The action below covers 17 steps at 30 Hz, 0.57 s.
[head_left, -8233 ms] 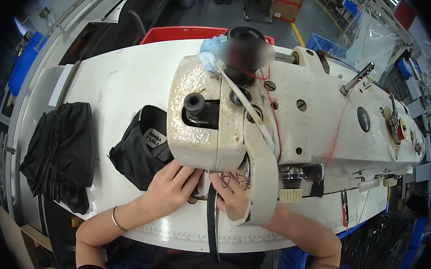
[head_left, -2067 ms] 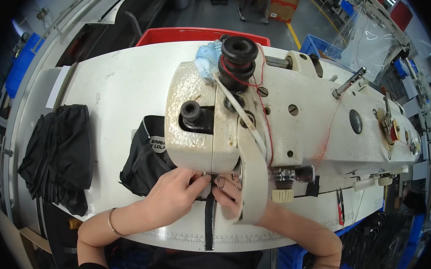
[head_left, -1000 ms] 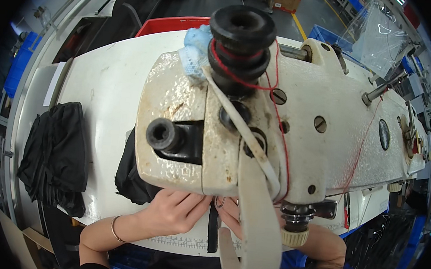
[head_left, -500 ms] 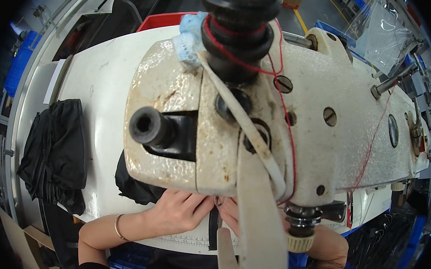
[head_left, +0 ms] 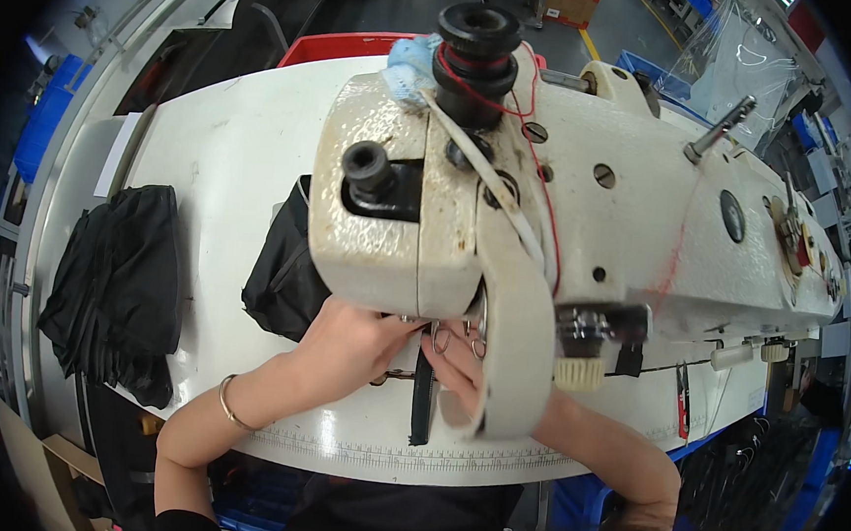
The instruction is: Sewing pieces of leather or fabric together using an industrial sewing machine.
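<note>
Both hands meet under the head of a white sewing machine [head_left: 446,257], beside its presser-foot area. My left hand [head_left: 345,354], with a bangle on the wrist, has its fingers bent together and the tips at the upper part of a narrow black fabric strip [head_left: 422,403]. From the other side, my right hand [head_left: 453,366] holds its fingers close together against the same strip. The machine's front arm and head hide part of both hands and the fingertips. The strip's free end lies toward me on the white table. A larger black fabric piece [head_left: 285,275] lies left of the machine head.
A stack of black fabric pieces [head_left: 118,293] lies at the table's left. Red-handled snips [head_left: 682,402] rest on the right, near a printed ruler [head_left: 334,449] along the front edge. Red thread [head_left: 548,205] runs over the machine. A red bin [head_left: 347,48] stands behind.
My view has shifted, so the machine appears smaller and higher, and more of the table shows. Both hands stay at the black strip under the machine head.
</note>
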### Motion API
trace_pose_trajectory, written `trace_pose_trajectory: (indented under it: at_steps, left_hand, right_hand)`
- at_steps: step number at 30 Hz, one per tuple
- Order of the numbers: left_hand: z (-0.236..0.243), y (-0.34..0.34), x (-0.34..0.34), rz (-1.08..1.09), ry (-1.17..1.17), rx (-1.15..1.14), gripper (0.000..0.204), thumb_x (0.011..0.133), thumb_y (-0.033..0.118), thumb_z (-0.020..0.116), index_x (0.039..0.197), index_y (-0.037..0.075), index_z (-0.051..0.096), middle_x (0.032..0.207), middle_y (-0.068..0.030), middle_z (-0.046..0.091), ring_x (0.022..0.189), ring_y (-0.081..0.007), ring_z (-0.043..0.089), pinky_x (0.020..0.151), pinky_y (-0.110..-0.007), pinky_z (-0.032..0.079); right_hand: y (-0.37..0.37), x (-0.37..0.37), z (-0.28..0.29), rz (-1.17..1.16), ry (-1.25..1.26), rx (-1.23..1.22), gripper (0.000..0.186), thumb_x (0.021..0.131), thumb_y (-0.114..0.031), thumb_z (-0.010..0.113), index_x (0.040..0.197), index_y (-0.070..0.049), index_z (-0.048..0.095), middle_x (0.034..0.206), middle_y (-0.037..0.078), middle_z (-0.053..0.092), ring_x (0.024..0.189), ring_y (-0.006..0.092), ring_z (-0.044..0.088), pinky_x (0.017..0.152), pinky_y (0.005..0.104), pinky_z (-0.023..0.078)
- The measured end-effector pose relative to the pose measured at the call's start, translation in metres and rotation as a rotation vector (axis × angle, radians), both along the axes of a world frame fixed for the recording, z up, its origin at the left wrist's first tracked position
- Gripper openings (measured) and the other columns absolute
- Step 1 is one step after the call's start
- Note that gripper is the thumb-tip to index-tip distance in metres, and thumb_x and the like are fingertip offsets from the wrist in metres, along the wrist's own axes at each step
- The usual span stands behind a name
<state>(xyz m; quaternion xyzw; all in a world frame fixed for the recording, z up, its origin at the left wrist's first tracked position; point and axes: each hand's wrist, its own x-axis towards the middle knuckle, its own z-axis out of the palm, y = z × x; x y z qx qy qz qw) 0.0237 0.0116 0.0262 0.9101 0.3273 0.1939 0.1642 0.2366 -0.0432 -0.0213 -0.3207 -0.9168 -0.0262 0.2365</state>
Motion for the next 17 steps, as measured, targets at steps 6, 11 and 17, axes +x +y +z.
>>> trace_pose_trajectory:
  at_steps: [6, 11, 17]
  left_hand:
    - [0.051, -0.089, -0.007, -0.405, 0.295, 0.559, 0.007, 0.064, 0.009, 0.061, 0.067, 0.002, 0.060, 0.065, -0.0054, 0.049, 0.066, -0.0177, 0.052, 0.081, -0.033, 0.044]
    - [0.007, -0.118, -0.018, -0.131, 0.071, 0.537, 0.006, 0.071, 0.006, 0.060, 0.075, 0.002, 0.063, 0.067, -0.0023, 0.045, 0.063, -0.0151, 0.046, 0.066, -0.027, 0.044]
    - [-0.011, -0.126, -0.024, -0.027, -0.071, 0.606, 0.027, 0.064, 0.007, 0.062, 0.090, 0.003, 0.068, 0.082, -0.0029, 0.050, 0.075, -0.0157, 0.047, 0.068, -0.028, 0.044]
  right_hand:
    - [-0.051, -0.001, 0.034, 0.170, 0.045, 0.148, 0.032, 0.073, -0.012, 0.060, 0.100, 0.003, 0.066, 0.099, 0.010, 0.061, 0.089, 0.0209, 0.058, 0.076, 0.0310, 0.048]
    - [-0.060, -0.007, 0.032, 0.059, 0.094, 0.124, 0.035, 0.072, -0.011, 0.061, 0.102, 0.004, 0.066, 0.099, 0.010, 0.060, 0.088, 0.0205, 0.058, 0.074, 0.0311, 0.049]
    - [-0.067, -0.008, 0.027, 0.031, 0.200, 0.129, 0.037, 0.071, -0.010, 0.060, 0.106, 0.003, 0.065, 0.102, 0.010, 0.060, 0.090, 0.0209, 0.059, 0.073, 0.0297, 0.050]
